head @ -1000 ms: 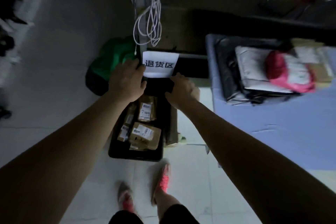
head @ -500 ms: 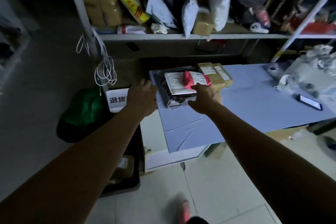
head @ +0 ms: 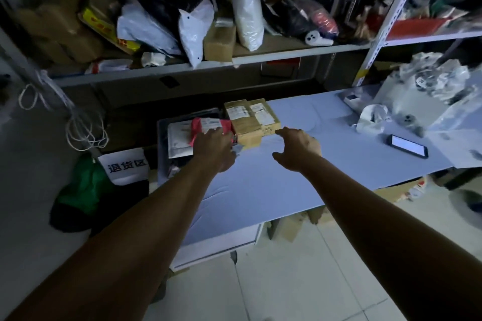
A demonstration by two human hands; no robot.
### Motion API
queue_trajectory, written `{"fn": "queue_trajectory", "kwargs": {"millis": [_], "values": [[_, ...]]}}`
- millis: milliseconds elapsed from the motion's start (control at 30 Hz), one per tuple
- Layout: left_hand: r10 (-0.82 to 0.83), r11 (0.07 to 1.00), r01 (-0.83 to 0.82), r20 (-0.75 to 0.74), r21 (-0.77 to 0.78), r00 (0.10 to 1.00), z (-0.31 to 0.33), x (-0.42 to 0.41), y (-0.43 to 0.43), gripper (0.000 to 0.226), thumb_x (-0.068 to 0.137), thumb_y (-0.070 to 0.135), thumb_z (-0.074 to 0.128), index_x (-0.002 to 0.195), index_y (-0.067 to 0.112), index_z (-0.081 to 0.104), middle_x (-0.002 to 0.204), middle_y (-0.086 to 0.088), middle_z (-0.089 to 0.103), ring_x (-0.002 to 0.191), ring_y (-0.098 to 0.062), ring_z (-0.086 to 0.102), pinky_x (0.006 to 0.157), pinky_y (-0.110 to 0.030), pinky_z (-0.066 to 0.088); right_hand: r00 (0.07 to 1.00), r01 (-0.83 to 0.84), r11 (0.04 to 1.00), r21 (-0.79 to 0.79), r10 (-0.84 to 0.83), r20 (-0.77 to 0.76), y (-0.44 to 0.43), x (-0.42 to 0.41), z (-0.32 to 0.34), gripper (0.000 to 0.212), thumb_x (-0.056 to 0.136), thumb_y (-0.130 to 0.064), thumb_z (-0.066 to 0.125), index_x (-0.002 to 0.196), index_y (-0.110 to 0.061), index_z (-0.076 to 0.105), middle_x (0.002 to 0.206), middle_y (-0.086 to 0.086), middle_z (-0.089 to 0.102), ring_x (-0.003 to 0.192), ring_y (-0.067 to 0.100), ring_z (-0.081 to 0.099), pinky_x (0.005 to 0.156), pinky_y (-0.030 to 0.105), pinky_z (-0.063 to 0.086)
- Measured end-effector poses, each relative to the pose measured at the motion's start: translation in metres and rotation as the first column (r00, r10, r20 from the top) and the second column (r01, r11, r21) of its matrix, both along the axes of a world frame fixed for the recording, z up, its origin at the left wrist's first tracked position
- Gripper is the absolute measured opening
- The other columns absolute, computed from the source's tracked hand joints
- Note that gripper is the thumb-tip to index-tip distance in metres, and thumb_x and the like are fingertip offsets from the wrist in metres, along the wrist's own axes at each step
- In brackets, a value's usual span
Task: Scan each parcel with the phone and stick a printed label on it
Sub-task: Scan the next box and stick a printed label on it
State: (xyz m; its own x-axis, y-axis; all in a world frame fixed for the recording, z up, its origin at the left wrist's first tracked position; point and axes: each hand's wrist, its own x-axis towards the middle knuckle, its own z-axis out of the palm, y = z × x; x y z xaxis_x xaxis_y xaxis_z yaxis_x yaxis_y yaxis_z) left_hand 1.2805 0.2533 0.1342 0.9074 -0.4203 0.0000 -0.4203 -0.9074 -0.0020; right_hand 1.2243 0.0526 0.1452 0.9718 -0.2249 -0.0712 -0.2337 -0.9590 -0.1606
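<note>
Far left, a bundle of white cords [head: 86,128] hung off the shelf post, and under it sat a green bag [head: 84,185] on the floor with a white sign [head: 127,165] of dark characters propped beside it. Onto the blue bench [head: 260,190] now: at its left end lay a stack of parcels, a white mailer [head: 178,141] flat on dark bags, and a red parcel [head: 204,124] on top of that. The left hand [head: 215,147] was down on the near edge of the red parcel, fingers bent over it, though whether it truly gripped could not be told from this angle. Just right of it, touching the stack, were two cardboard boxes [head: 250,118] side by side, each with a white label facing up. The right hand [head: 297,148] hovered over the bench, fingers spread and loosely curved, holding nothing, its forefinger close to the near corner of the boxes. Well off to the right, the phone [head: 407,146] lay flat on the bench with its screen lit, apart from both hands. Beyond it sat a crumpled white bag [head: 373,118], and the shelf [head: 260,58] behind was packed with bags and boxes.
</note>
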Motion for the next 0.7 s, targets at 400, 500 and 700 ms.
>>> {"fn": "queue_trajectory", "kwargs": {"millis": [400,500,700], "values": [[0.211,0.921,-0.295,-0.309,-0.255,0.927,-0.076,0.130,-0.088,0.048,0.094,0.044,0.056,0.135,0.021,0.049,0.122,-0.008,0.062,0.108,-0.030,0.063,0.088,-0.045,0.055,0.994,0.043,0.922,0.384,0.000,-0.113,-0.092,0.154,-0.085,0.063,0.089,-0.038,0.070,0.148,-0.028,0.050,0.146,0.000,0.057,0.134,0.022,0.053,0.107,0.036,0.046],[0.260,0.823,-0.387,-0.331,-0.416,0.907,-0.102,0.172,-0.104,0.051,0.097,0.037,0.057,0.142,0.014,0.048,0.134,-0.013,0.057,0.120,-0.031,0.057,0.095,-0.043,0.051,0.990,0.044,0.896,0.442,0.019,-0.139,-0.089,0.204,-0.109,0.064,0.088,-0.039,0.073,0.147,-0.027,0.051,0.145,0.002,0.059,0.134,0.023,0.053,0.107,0.033,0.043],[0.375,0.766,-0.551,-0.465,-0.332,0.802,-0.125,0.245,-0.130,0.060,0.092,0.029,0.064,0.142,0.005,0.040,0.120,-0.012,0.061,0.100,-0.026,0.065,0.066,-0.031,0.055,0.970,0.118,0.778,0.617,0.044,-0.241,-0.073,0.289,-0.142,0.072,0.092,-0.031,0.073,0.154,-0.014,0.041,0.152,0.010,0.051,0.138,0.029,0.050,0.112,0.045,0.044]]}}
